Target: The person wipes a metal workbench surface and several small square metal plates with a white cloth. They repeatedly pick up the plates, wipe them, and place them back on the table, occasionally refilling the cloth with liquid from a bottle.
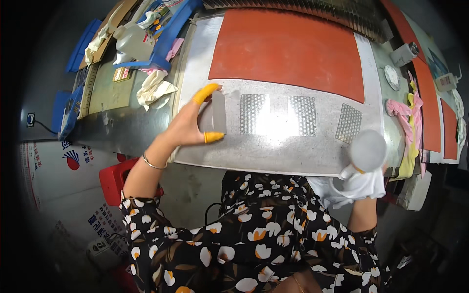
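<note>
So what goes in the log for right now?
left hand: holds grey plate | right hand: grips white cloth | patterned sheets: on metal table

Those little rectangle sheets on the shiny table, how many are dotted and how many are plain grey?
Dotted sheets: 3, one, another, and a tilted one, all lying flat on the metal table.
Plain grey sheets: 1, held by the left hand.
Total: 4
</note>
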Action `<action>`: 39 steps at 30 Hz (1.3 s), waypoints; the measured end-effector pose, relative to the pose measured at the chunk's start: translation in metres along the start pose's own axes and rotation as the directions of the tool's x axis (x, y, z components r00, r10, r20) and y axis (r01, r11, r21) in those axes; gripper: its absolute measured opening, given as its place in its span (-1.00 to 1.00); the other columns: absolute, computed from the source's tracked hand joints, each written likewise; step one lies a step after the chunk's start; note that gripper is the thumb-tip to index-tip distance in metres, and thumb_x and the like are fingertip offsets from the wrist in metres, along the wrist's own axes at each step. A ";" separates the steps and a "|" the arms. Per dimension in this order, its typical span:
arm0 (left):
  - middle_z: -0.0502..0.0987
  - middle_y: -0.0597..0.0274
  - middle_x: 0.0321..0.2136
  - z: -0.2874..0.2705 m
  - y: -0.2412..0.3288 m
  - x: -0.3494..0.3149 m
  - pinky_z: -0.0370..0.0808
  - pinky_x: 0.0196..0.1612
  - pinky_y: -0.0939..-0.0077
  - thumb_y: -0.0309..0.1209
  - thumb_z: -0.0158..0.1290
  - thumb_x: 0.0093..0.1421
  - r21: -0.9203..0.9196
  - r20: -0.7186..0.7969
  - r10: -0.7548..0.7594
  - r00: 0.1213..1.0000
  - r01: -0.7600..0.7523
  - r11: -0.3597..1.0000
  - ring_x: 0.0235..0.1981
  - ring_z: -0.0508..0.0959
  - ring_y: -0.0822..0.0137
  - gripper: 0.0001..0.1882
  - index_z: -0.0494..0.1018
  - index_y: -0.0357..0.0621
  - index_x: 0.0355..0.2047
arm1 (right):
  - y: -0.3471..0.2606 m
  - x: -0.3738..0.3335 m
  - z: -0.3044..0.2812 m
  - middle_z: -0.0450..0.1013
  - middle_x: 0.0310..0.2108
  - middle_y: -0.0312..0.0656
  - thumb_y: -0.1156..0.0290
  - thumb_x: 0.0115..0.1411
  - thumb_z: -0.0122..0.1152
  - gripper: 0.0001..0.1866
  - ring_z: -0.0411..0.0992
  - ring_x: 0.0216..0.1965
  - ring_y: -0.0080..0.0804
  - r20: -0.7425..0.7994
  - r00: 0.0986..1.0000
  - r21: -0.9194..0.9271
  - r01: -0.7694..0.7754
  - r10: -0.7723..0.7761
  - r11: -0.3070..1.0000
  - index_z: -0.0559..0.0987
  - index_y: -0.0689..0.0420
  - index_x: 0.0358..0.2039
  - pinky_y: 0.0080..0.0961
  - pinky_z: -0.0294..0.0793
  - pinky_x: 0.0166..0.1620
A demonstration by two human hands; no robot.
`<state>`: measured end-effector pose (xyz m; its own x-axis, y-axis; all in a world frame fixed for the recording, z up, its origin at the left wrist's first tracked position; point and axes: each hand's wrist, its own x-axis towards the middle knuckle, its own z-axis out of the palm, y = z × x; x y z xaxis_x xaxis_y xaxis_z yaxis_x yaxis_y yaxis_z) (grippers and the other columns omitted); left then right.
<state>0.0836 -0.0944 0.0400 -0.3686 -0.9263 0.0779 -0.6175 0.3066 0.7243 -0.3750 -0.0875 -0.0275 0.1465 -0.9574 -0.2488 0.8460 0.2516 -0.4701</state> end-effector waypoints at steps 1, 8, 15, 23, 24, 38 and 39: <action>0.18 0.03 0.09 0.000 0.004 -0.008 0.13 0.15 0.29 -0.27 0.32 -0.32 0.101 -0.023 -0.002 1.000 0.004 0.995 0.11 0.21 0.10 0.05 -0.01 -0.19 0.17 | 0.009 0.002 0.007 0.35 -0.14 -0.04 0.26 0.24 -0.28 -0.63 0.36 -0.15 -0.18 0.038 0.998 0.025 -0.043 0.042 0.999 0.31 0.18 -0.04 -0.23 0.38 -0.10; 0.43 0.23 -0.43 0.038 0.063 -0.007 0.37 -0.20 0.51 -0.28 -0.03 0.16 -0.705 -0.013 -0.309 0.951 0.210 0.678 -0.37 0.44 0.42 -0.69 0.35 -0.27 -0.19 | 0.091 0.018 0.090 0.36 -0.10 -0.02 0.27 0.24 -0.28 -0.61 0.38 -0.09 -0.15 0.416 0.857 0.091 -0.373 0.305 0.923 0.30 0.19 0.00 -0.18 0.41 -0.04; 0.32 0.47 -0.56 0.086 0.135 0.069 0.25 -0.41 0.72 -0.36 -0.05 0.19 -0.773 0.088 0.050 0.995 0.037 0.633 -0.53 0.27 0.62 -0.86 0.33 -0.14 -0.46 | 0.026 -0.019 0.124 0.39 -0.14 -0.15 0.30 0.23 -0.12 -0.65 0.35 -0.09 -0.40 0.423 0.896 -0.583 0.157 0.133 0.797 0.36 0.21 -0.03 -0.48 0.30 0.02; 0.36 0.46 -0.52 0.128 0.202 0.071 0.27 -0.31 0.68 -0.24 -0.11 0.22 -0.885 0.111 0.410 0.905 -0.098 0.456 -0.43 0.31 0.62 -0.77 0.38 -0.13 -0.41 | -0.055 -0.112 0.156 0.40 -0.54 -0.42 0.35 0.12 0.13 -0.80 0.27 -0.50 -0.73 0.254 0.967 -0.899 0.238 -0.005 0.367 0.54 0.25 -0.50 -0.74 0.27 -0.36; 0.43 0.35 -0.36 0.134 0.211 0.074 0.27 -0.14 0.59 -0.15 -0.23 0.26 -0.950 0.085 0.479 0.874 -0.073 0.302 -0.31 0.38 0.51 -0.66 0.39 -0.16 -0.26 | -0.061 -0.127 0.163 0.46 -0.47 -0.32 0.37 0.14 0.07 -0.80 0.37 -0.43 -0.68 0.233 0.971 -0.859 0.234 -0.059 0.455 0.54 0.25 -0.44 -0.72 0.34 -0.31; 0.39 0.34 -0.49 0.155 0.180 0.076 0.27 -0.37 0.67 -0.42 -0.08 0.19 -0.746 0.059 0.522 0.851 -0.310 0.589 -0.45 0.33 0.55 -0.81 0.42 -0.28 -0.49 | -0.140 -0.216 0.167 0.46 -0.47 -0.25 0.36 0.17 -0.03 -0.78 0.41 -0.51 -0.61 0.144 0.903 -0.956 0.232 -0.405 0.179 0.52 0.22 -0.45 -0.71 0.39 -0.46; 0.37 0.32 -0.43 0.145 0.188 0.075 0.26 -0.32 0.69 -0.48 -0.08 0.17 -0.602 -0.091 0.543 0.835 -0.481 0.637 -0.39 0.33 0.53 -0.84 0.43 -0.34 -0.44 | -0.143 -0.214 0.159 0.46 -0.50 -0.25 0.38 0.16 0.01 -0.79 0.41 -0.52 -0.63 0.173 0.914 -0.932 0.272 -0.367 0.239 0.52 0.23 -0.48 -0.72 0.40 -0.44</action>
<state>-0.1607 -0.0747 0.0827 -0.5799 -0.6264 0.5209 0.2019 0.5090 0.8368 -0.4461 0.0593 0.2275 -0.0878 -0.9919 0.0915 -0.2359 -0.0685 -0.9694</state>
